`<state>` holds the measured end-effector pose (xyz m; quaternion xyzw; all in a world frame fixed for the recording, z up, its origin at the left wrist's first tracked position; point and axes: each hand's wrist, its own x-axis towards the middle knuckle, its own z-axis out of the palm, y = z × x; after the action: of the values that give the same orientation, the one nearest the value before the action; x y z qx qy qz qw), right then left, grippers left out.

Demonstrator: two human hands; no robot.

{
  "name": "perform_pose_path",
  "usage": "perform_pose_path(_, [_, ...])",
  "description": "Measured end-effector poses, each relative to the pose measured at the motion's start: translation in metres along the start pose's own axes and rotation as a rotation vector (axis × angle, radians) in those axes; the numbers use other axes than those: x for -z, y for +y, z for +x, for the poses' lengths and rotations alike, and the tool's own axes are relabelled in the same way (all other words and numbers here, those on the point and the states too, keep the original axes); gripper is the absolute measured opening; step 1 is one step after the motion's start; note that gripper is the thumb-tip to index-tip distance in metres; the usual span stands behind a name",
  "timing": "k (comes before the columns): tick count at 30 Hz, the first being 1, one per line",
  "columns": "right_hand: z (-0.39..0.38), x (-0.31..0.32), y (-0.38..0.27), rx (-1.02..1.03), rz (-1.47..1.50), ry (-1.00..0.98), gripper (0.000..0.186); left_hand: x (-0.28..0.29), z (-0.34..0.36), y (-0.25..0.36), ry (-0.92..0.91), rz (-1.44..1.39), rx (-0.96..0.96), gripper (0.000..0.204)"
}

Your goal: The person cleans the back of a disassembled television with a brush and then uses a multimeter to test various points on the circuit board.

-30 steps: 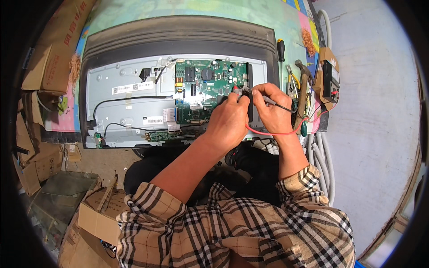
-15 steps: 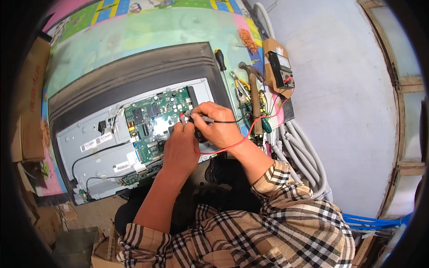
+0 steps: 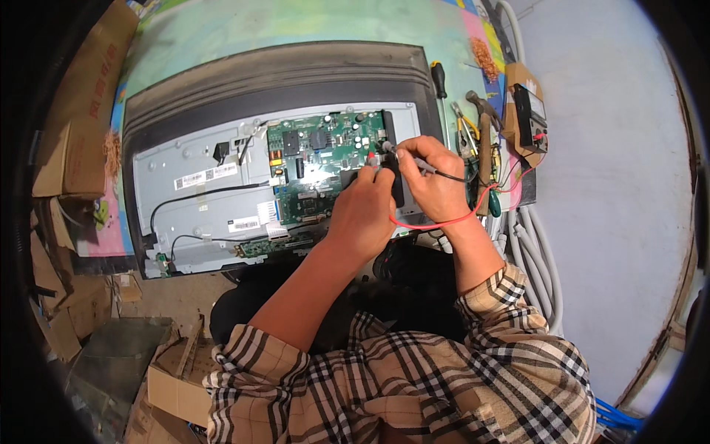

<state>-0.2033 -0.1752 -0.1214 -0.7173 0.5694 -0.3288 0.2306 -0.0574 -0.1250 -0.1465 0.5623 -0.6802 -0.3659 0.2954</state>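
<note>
My left hand [image 3: 362, 209] is closed around a red test probe [image 3: 372, 157], held over the right part of a green circuit board [image 3: 336, 152]. My right hand [image 3: 438, 185] pinches a black-and-grey test probe [image 3: 423, 165], its tip end near the board's right edge, beside the red one. Whether either tip touches the board is too small to tell. A red lead [image 3: 444, 224] and a black lead [image 3: 452, 177] trail off to the right, the red one reaching an analog multimeter [image 3: 529, 111]. The board sits on the grey metal back of an opened flat-panel television [image 3: 166, 159].
A hammer [image 3: 485, 148], pliers [image 3: 466, 133] and a screwdriver [image 3: 438, 80] lie right of the television. Copper wire scraps [image 3: 484, 59] rest farther back. Cardboard boxes [image 3: 85, 159] stand at the left, grey conduit [image 3: 538, 266] hangs at the right, and an open carton [image 3: 177, 392] is below.
The whole view has shifted, so the television and hands appear farther right and higher. My right hand has drawn slightly back from the left, and more of its probe shows. Both hands keep their grip.
</note>
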Motion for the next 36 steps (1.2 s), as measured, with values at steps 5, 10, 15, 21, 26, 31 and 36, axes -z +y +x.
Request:
perform_pose_path(5, [0.001, -0.003, 0.001, 0.034, 0.015, -0.034, 0.008, -0.001, 0.001, -0.001, 0.030, 0.001, -0.015, 0.012])
perform_pose_path(10, [0.002, -0.002, 0.002, 0.017, 0.004, -0.062, 0.010, 0.000, 0.005, 0.002, -0.004, 0.052, -0.006, 0.018])
perform_pose_path(15, [0.003, -0.002, 0.001, 0.008, -0.006, -0.067, 0.009, 0.000, 0.006, 0.000, 0.007, 0.055, 0.004, 0.019])
perform_pose_path(21, [0.001, -0.007, 0.003, 0.024, 0.024, -0.061, 0.009, 0.001, 0.007, -0.002, 0.021, 0.034, 0.023, 0.019])
perform_pose_path(26, [0.000, -0.005, 0.009, 0.062, 0.015, -0.032, 0.009, 0.002, 0.010, 0.001, 0.015, 0.054, 0.002, 0.019])
perform_pose_path(31, [0.002, -0.004, 0.004, 0.013, 0.021, -0.061, 0.008, 0.001, 0.011, -0.007, 0.027, 0.043, -0.048, 0.018])
perform_pose_path(36, [0.001, -0.003, 0.008, 0.036, 0.006, -0.048, 0.008, 0.001, 0.012, -0.004, 0.018, 0.048, -0.044, 0.016])
